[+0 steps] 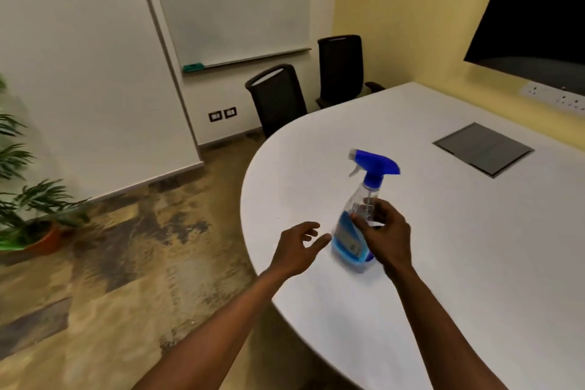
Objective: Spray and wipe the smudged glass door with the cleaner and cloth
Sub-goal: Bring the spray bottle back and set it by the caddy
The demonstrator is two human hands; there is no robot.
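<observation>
Our right hand (384, 236) is wrapped around the middle of the spray bottle (357, 222); our left hand (299, 248) hovers just beside the bottle's base, fingers spread and holding nothing. Bottle: clear body, blue liquid low inside, blue trigger head, tilted, its base on or just above the white table (459, 247) near the rounded edge. Beyond our right hand: grey inset panel (482, 149). Beyond both hands: two black chairs (277, 98), whiteboard (234, 3). Far left of our left hand: potted plant (34, 215).

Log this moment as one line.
right hand: grip on spray bottle | bottle: on table, tilted | left hand: open beside bottle | cloth: unseen
</observation>
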